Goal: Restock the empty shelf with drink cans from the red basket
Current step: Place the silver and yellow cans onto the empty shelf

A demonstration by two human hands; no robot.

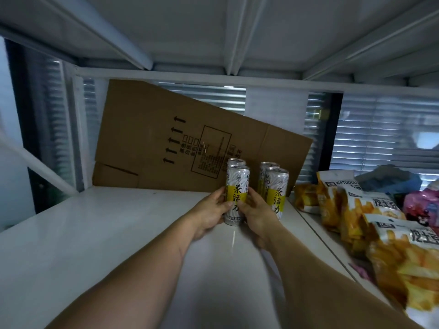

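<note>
Several tall silver-and-yellow drink cans stand in two short rows on the white shelf [95, 233]. The front left can [236, 186] stands upright on the shelf, and both hands hold it. My left hand [211, 212] wraps its left side and my right hand [255, 216] wraps its right side. Another can [235, 161] stands right behind it. To the right are a front can [277, 193] and a can [267, 167] behind it. The red basket is out of view.
A flattened cardboard box [166, 138] leans against the back of the shelf behind the cans. Yellow snack bags [370, 224] fill the neighbouring shelf on the right. The underside of the shelf above [213, 32] hangs close overhead. A white diagonal brace [35, 165] crosses at the left.
</note>
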